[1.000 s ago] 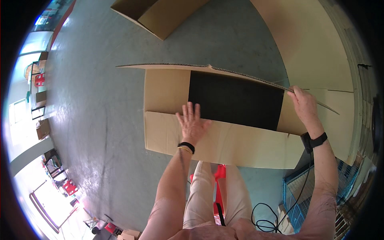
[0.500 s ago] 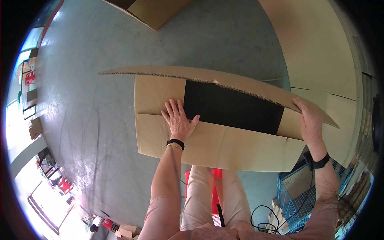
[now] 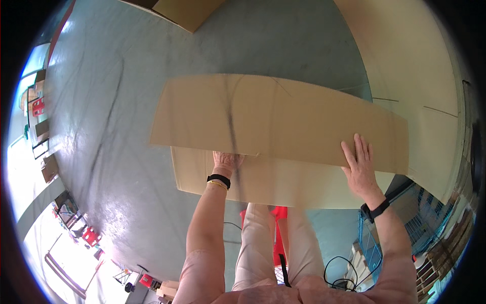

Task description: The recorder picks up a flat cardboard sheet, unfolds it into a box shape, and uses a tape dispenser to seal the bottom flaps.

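Note:
A brown cardboard box (image 3: 324,185) lies in front of my legs, with its wide far flap (image 3: 273,116) folded toward me over most of its top. My right hand (image 3: 360,169) rests on the right part of that flap, fingers spread and pressed flat. Beneath the flap's near edge, at the left, is my left hand (image 3: 226,161). Its back and wrist show, but the flap covers its fingers. The near flap lies partly under the far one, and the dark opening of the box is covered.
Large pale cardboard sheets (image 3: 405,55) are stacked at the right. Below them stands a blue wire crate (image 3: 368,230) with a black cable (image 3: 340,266) near it. Another cardboard box (image 3: 190,12) sits on the grey floor at the far side. A red object (image 3: 279,238) shows between my legs.
The far flap has swung down toward me, covering the dark opening and my left fingers. My right hand has let go of its edge, moved left and flattened on top.

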The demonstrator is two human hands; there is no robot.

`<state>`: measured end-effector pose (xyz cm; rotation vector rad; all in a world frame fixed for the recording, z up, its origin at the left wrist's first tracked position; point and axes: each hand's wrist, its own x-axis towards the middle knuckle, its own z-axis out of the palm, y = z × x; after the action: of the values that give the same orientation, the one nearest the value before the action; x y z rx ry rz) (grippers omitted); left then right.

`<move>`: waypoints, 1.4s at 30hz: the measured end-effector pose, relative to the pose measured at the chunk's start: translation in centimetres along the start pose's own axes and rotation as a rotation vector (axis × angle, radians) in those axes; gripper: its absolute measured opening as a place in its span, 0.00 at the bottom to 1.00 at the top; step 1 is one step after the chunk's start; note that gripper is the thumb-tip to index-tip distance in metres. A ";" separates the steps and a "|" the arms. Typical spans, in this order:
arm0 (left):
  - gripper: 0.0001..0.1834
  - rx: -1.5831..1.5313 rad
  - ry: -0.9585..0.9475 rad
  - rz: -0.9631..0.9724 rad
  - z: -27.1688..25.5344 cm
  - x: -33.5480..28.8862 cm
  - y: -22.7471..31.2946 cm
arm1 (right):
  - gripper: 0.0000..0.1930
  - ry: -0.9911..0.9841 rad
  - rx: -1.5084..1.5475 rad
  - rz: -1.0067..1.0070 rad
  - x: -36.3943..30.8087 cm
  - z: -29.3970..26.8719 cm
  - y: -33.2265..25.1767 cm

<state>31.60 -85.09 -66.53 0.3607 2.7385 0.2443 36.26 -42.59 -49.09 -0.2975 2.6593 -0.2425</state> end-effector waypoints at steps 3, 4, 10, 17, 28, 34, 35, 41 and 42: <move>0.23 -0.123 0.059 0.111 -1.7 -0.9 0.9 | 0.39 -0.060 0.042 0.002 -0.1 1.1 0.6; 0.24 -0.285 -0.017 0.106 -3.4 -0.7 1.6 | 0.40 -0.095 0.047 -0.004 -0.1 1.7 1.0; 0.19 -0.111 0.112 0.272 -6.2 -2.5 0.5 | 0.39 -0.031 0.011 0.005 0.5 3.8 1.6; 0.16 -0.176 0.148 0.318 -8.6 -3.2 0.7 | 0.39 -0.035 0.038 0.017 0.5 4.2 1.3; 0.23 -0.033 0.369 0.156 -6.9 -8.4 1.4 | 0.32 0.093 -0.018 -0.013 1.1 6.3 3.2; 0.30 -0.042 0.253 0.144 -5.4 -4.8 5.4 | 0.30 0.114 -0.028 0.033 1.4 7.9 3.2; 0.31 -0.021 0.236 0.134 -4.8 -4.3 5.6 | 0.30 0.115 -0.027 0.033 1.7 8.3 3.1; 0.33 -0.006 0.161 0.094 -2.7 -2.9 6.5 | 0.30 0.201 -0.105 0.110 2.5 11.3 3.4; 0.33 -0.021 0.160 0.111 -2.3 -2.7 6.8 | 0.29 0.210 -0.109 0.125 2.6 11.6 3.7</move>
<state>34.64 -79.63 -62.03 0.5088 2.8737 0.3448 38.66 -41.11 -61.17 -0.1453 2.8920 -0.0933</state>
